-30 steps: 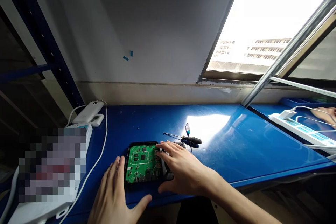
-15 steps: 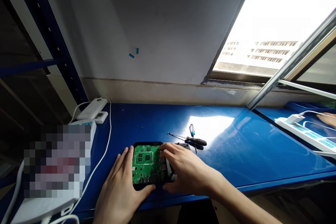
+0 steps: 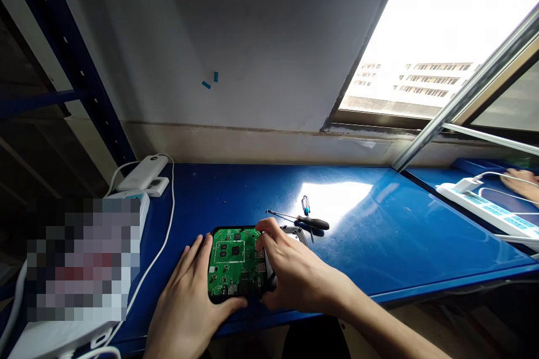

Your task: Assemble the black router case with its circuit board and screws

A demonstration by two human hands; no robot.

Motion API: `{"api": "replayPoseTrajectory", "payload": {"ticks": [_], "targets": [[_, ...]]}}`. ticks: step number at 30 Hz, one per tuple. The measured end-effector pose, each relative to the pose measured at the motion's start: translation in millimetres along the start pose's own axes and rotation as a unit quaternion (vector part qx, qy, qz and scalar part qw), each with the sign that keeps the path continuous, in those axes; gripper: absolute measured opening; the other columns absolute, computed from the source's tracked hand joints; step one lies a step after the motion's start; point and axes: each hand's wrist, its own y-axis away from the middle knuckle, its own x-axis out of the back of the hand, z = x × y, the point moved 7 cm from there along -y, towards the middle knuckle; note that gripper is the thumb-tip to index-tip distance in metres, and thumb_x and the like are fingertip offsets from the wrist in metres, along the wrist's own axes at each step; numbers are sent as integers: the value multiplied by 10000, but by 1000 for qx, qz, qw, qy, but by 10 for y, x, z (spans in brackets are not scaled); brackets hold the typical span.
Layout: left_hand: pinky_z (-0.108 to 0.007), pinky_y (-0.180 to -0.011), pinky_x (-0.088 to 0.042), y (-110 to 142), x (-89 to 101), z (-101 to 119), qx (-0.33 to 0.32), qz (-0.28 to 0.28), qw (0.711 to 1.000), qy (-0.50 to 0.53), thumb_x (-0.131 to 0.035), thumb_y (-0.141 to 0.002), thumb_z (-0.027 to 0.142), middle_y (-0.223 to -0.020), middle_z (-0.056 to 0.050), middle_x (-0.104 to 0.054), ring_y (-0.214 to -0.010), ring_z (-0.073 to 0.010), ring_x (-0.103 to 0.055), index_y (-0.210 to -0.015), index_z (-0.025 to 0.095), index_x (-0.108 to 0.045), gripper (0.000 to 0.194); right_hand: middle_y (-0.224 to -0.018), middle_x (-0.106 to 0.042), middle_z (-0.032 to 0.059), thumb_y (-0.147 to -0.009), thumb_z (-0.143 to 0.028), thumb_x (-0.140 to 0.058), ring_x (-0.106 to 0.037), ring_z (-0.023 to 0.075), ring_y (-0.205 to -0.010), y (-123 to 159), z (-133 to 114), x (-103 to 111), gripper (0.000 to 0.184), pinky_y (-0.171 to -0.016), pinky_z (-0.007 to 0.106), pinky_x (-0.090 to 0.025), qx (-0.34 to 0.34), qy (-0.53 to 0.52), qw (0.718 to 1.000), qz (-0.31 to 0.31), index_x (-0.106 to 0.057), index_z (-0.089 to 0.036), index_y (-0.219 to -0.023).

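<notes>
A green circuit board (image 3: 234, 261) sits in a black housing (image 3: 215, 297) near the front edge of the blue bench (image 3: 379, 235). My left hand (image 3: 189, 303) grips the housing's left and front sides, thumb at the front edge. My right hand (image 3: 290, 275) lies over the housing's right side, fingers curled down onto the board's right edge. A grey flat part (image 3: 297, 231) shows just behind my right hand. Two screwdrivers, one long and black (image 3: 309, 222) and one small and blue (image 3: 305, 205), lie just beyond it.
A white power bank (image 3: 141, 174) with a white cable (image 3: 162, 247) lies at the back left, beside a blurred box (image 3: 80, 263). A white power strip (image 3: 488, 207) and another person's hand (image 3: 522, 182) are at the far right. Blue shelving posts rise on the left.
My left hand moved in from the bench and took hold of the housing's left side. My right fingers curled tighter onto the board's right edge. The view shifted slightly.
</notes>
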Motion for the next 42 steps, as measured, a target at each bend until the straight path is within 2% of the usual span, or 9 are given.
{"api": "replayPoseTrajectory", "payload": {"ticks": [7, 14, 17, 22, 26, 31, 37, 42], "targets": [[-505, -1161, -408, 3, -1, 6, 5, -20, 1000, -7, -689, -666, 581, -1625, -97, -359, -1494, -345, -345, -1556, 170, -353, 1036, -1394, -422, 197, -568, -320, -865, -616, 317, -1080, -21, 46, -37, 657, -850, 407, -589, -2, -3, 1000, 10, -570, -110, -1116], [-509, -1174, -387, 4, 18, 27, 14, -52, 998, -16, -637, -676, 657, -1646, -74, -308, -1522, -337, -276, -1585, 178, -287, 1085, -1344, -461, 182, -562, -328, -897, -622, 323, -1076, -28, 46, -1, 665, -814, 413, -590, -8, -13, 1000, 6, -578, -108, -1102], [-510, -1185, -371, -3, 22, 31, 18, -49, 999, -12, -639, -673, 650, -1640, -78, -330, -1520, -337, -287, -1585, 175, -284, 1088, -1363, -442, 174, -549, -301, -923, -612, 323, -1108, -25, 52, 7, 709, -851, 420, -591, -4, -27, 999, 26, -562, -118, -1132], [-498, -1192, -363, -13, 28, 15, 22, -37, 999, 1, -632, -669, 659, -1637, -72, -347, -1521, -323, -294, -1564, 184, -330, 1057, -1438, -380, 163, -537, -331, -958, -651, 304, -1055, -15, 142, -53, 816, -800, 440, -620, -11, -68, 996, 50, -523, -163, -1206], [-499, -1182, -375, -21, 18, -13, 23, -37, 999, 3, -645, -658, 667, -1643, -78, -337, -1518, -321, -307, -1547, 182, -359, 1053, -1462, -392, 148, -596, -378, -933, -610, 335, -1189, 11, 168, -15, 819, -927, 489, -586, 42, -113, 992, 49, -508, -201, -1274], [-494, -1179, -379, -15, -1, -48, 16, -33, 999, 1, -646, -676, 666, -1647, -55, -336, -1517, -311, -315, -1540, 218, -370, 1012, -1451, -486, 105, -780, -278, -846, -593, 275, -1254, 32, 215, 118, 601, -1025, 417, -541, 90, -141, 984, 55, -535, -242, -1293], [-476, -1175, -388, -21, 14, -39, 22, -30, 999, 4, -657, -665, 621, -1634, -53, -365, -1512, -303, -328, -1521, 219, -397, 981, -1438, -546, 154, -792, -270, -820, -640, 335, -1195, 17, 111, 163, 673, -956, 458, -583, 110, -53, 991, 57, -499, -172, -1375], [-476, -1170, -397, -20, 54, -4, 28, -21, 999, 2, -647, -665, 596, -1615, -84, -398, -1501, -318, -347, -1500, 180, -418, 960, -1418, -582, 178, -794, -225, -756, -686, 350, -1128, -18, 30, 236, 711, -888, 456, -608, 108, -44, 991, 61, -446, -155, -1429]]}}
